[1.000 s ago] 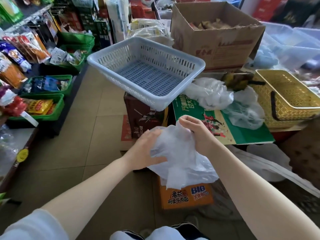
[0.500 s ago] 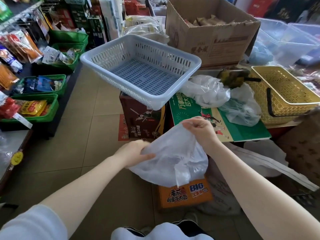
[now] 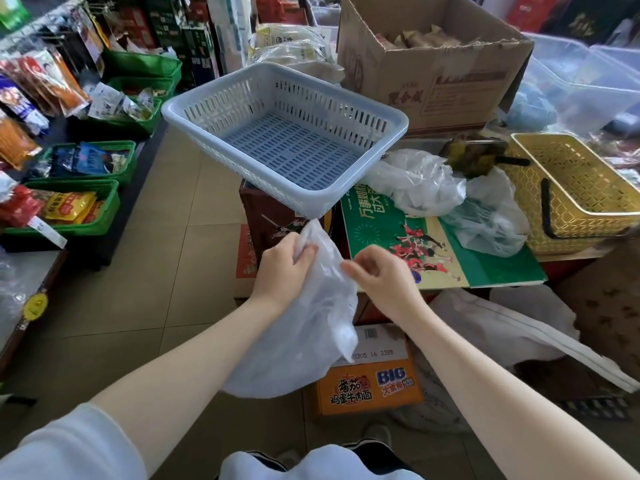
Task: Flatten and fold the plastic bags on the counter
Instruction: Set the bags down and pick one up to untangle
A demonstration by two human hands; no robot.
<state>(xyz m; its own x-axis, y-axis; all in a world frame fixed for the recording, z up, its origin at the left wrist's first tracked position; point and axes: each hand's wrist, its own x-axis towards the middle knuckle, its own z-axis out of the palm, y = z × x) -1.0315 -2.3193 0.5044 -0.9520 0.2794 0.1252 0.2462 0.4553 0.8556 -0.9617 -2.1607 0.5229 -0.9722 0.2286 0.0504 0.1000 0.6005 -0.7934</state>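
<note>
Translucent plastic bag (image 3: 304, 327) hanging at centre frame, left hand (image 3: 282, 268) gripping its top edge, right hand (image 3: 379, 275) fingers pinching its right side, crumpled bags (image 3: 446, 199) on green worktop (image 3: 485, 268) upper right

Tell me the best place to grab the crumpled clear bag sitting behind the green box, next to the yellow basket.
Pinch a raised fold at the top of the crumpled clear bag, coming from above and the near side. It lies slumped on the green box, and the yellow basket and grey basket crowd its flanks.
</note>
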